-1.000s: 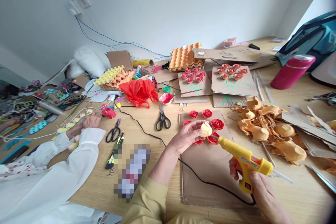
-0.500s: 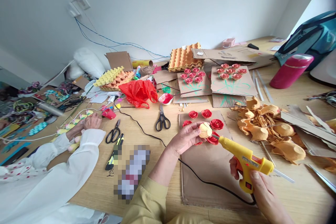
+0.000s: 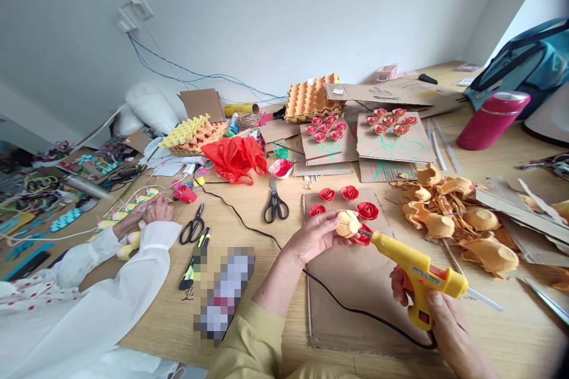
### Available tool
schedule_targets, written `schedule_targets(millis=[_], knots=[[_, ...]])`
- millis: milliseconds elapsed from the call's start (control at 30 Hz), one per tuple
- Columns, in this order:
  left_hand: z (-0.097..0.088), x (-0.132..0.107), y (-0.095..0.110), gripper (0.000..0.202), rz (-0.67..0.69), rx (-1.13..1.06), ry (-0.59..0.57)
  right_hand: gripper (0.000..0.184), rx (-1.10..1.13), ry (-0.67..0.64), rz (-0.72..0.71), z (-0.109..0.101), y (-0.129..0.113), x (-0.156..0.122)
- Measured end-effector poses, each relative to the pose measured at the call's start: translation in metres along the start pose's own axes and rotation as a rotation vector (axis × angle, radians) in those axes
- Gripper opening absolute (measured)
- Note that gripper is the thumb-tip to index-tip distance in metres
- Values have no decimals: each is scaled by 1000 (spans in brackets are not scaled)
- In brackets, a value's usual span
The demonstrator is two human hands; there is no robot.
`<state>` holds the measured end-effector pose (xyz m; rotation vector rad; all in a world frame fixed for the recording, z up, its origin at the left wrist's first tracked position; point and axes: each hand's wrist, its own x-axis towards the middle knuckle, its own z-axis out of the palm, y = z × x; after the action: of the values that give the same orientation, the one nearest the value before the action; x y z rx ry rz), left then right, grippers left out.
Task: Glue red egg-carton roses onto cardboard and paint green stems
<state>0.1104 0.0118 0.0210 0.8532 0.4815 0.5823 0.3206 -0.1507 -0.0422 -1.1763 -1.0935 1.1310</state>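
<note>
My left hand (image 3: 316, 238) pinches a small tan egg-carton rose (image 3: 347, 223) above a brown cardboard sheet (image 3: 355, 290). In my right hand (image 3: 438, 325) is a yellow hot glue gun (image 3: 415, 272), its nozzle touching the tan rose from the right. Its black cord (image 3: 355, 314) runs across the cardboard. Several red paper roses (image 3: 351, 193) sit on the cardboard just beyond my left hand; one is partly hidden behind the tan rose.
Black scissors (image 3: 275, 206) lie left of the cardboard. Tan carton scraps (image 3: 448, 219) pile at right. Rose-covered cardboards (image 3: 393, 142), egg trays (image 3: 313, 96), a red bag (image 3: 235, 157) and a pink bottle (image 3: 493, 120) stand behind. Another person's white sleeve (image 3: 102, 302) and hand (image 3: 153, 211) rest at left.
The tan rose has turned slightly in my left fingers. The glue gun has shifted a little to the right and down, nozzle still at the rose. The other person's hand moved slightly.
</note>
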Motion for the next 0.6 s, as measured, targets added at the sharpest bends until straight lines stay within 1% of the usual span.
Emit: schedule_targets(millis=[233,433,600], knots=[[1,-2,2,54,7,29,-27,49,10,18,-26,2,0,0],[4,-4,7,54,7,97,-11,54,-1,-9,41,-4,13,-4],[8,-5,9,52,5,181,5,54,37,-36,40,-5,19,-7]])
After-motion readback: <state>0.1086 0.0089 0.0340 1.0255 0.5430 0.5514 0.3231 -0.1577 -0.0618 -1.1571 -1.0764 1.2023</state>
